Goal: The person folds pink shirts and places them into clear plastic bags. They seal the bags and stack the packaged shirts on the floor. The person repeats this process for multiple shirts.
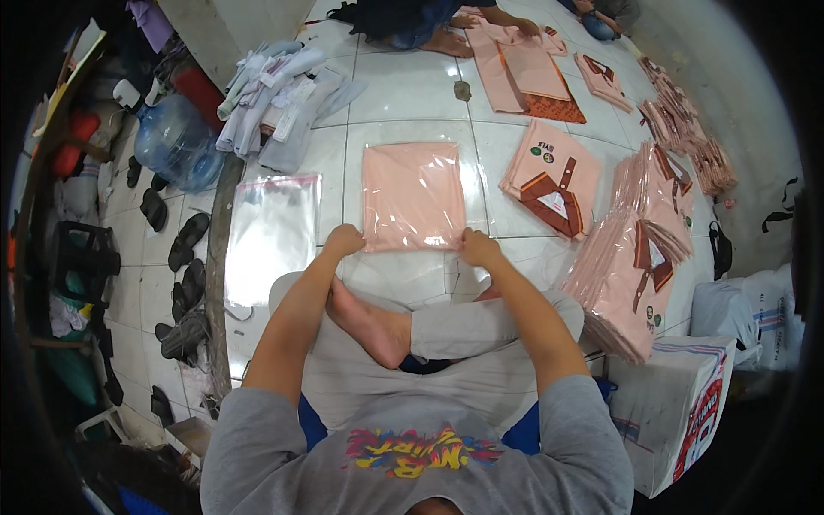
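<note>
A folded peach shirt in a clear plastic bag (pixel 413 196) lies on the tiled floor in front of my crossed legs. My left hand (pixel 346 240) pinches the bag's near left corner. At the near right corner, my right hand (pixel 479 248) grips the plastic the same way. The plain back of the shirt faces up, and the clear film shines with reflections. To the left lies a stack of flat clear plastic bags (pixel 273 238). On the right are unbagged folded peach shirts (pixel 552 177) with brown collars and small badges.
Bagged peach shirts (pixel 618 296) are piled at my right, beside a white carton (pixel 669 393). Rolled pale garments (pixel 277 96) lie at the far left, near a blue water jug (pixel 177 145). Another person's hand (pixel 528 27) rests near spread peach garments (pixel 521 71). Sandals (pixel 188 241) line the lower floor.
</note>
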Motion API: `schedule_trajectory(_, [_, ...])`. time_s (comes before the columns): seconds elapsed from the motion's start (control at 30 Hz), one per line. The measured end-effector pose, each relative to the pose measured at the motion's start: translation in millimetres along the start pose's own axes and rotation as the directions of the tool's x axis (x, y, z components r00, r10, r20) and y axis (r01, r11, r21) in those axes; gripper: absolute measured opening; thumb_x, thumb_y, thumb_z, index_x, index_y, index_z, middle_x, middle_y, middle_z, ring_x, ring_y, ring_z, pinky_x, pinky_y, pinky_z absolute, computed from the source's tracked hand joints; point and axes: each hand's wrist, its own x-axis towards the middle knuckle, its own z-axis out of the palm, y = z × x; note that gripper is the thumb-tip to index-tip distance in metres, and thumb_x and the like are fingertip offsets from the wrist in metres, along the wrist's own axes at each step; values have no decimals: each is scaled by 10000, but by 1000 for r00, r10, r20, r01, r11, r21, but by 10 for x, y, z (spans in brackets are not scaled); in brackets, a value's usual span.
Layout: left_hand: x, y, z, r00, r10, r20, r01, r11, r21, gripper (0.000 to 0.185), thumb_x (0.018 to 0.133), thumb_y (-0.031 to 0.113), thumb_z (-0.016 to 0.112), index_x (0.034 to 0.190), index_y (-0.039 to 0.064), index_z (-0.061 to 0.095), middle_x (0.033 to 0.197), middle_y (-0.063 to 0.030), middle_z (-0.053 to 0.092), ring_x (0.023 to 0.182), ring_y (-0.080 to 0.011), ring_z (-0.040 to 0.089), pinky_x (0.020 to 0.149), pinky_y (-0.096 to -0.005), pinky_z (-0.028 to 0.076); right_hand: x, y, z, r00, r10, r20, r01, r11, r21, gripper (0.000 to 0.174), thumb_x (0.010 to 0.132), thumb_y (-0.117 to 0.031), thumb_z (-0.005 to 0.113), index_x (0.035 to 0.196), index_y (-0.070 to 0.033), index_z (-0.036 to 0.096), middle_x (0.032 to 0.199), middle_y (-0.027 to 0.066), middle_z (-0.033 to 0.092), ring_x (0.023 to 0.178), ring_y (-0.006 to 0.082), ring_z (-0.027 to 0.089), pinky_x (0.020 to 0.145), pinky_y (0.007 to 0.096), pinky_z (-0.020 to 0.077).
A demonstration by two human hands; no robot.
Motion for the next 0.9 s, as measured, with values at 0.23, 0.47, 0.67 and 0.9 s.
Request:
schedule_trajectory(0.23, [-391, 347, -317, 982, 128, 137, 96, 279, -955, 335, 902, 178, 737, 1156, 14, 594, 882, -23, 660, 799, -122, 634, 768, -306, 539, -313, -1186, -181, 914, -340, -220, 293, 930, -221, 313, 875, -314, 652, 1069, -71, 616, 984, 178, 658, 943, 339, 654, 779, 484, 537])
schedule_trajectory(0.47, [-261, 83, -348, 974, 209, -84, -128, 211, -969, 261, 923, 213, 720, 1112, 74, 606, 1037, -61, 673, 928, -152, 645, 831, -299, 534, -541, -1471, -996, 948, 81, -308, 90, 859, 504, 218, 924, -225, 583, 1019, -45, 659, 788, 122, 694, 625, 236, 671, 552, 384, 528])
schedule_trajectory(0.67, [-102, 26, -46, 860, 475, -186, -503, 850, -155, 547, 850, 378, 749, 1303, 110, 598, 1348, -119, 583, 1229, -305, 550, 1009, -447, 464, -2429, -1090, -2538, 864, 434, -256, 204, 164, 965, 244, 948, -220, 607, 1057, -14, 681, 904, 42, 694, 776, 127, 657, 670, 268, 516])
schedule_trajectory(0.9, [65, 426, 13, 866, 486, 118, -483, 753, 446, 1125, 772, 776, 605, 1573, 67, 257, 1658, -171, 171, 1527, -380, 147, 1189, -620, 150, -3675, -634, -3149, 549, 567, -614, 567, 287, 772, 246, 1006, -235, 569, 1113, -33, 661, 952, 48, 703, 804, 131, 661, 736, 282, 528])
